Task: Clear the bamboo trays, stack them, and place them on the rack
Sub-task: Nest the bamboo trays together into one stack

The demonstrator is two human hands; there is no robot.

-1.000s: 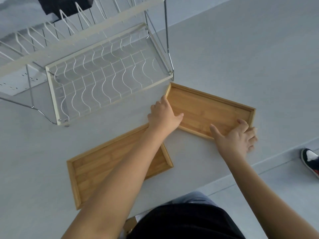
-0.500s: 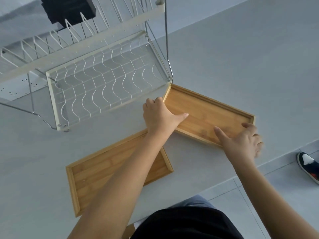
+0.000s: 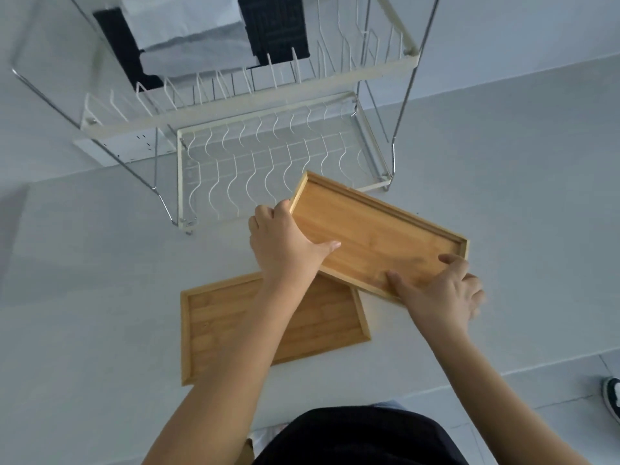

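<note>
Two empty bamboo trays are in view. I hold the upper bamboo tray (image 3: 375,233) lifted off the table and tilted. My left hand (image 3: 285,245) grips its left short end, thumb inside. My right hand (image 3: 443,293) grips its near right corner, thumb on the inner floor. Its near edge overlaps the far right corner of the lower bamboo tray (image 3: 231,323), which lies flat on the white table and is partly covered by my left forearm. The white wire dish rack (image 3: 268,162) stands just behind; the lifted tray's far corner overlaps the rack's lower shelf.
The rack's upper tier (image 3: 255,95) has upright wire prongs. Dark and grey cloths (image 3: 208,38) lie behind it. A white power strip (image 3: 131,149) sits left of the rack. The table edge (image 3: 503,374) runs near right; a shoe (image 3: 612,397) is on the floor.
The right tray has risen off the table and shifted left, so it overlaps the other tray's corner. The camera has tilted up, showing more of the rack.
</note>
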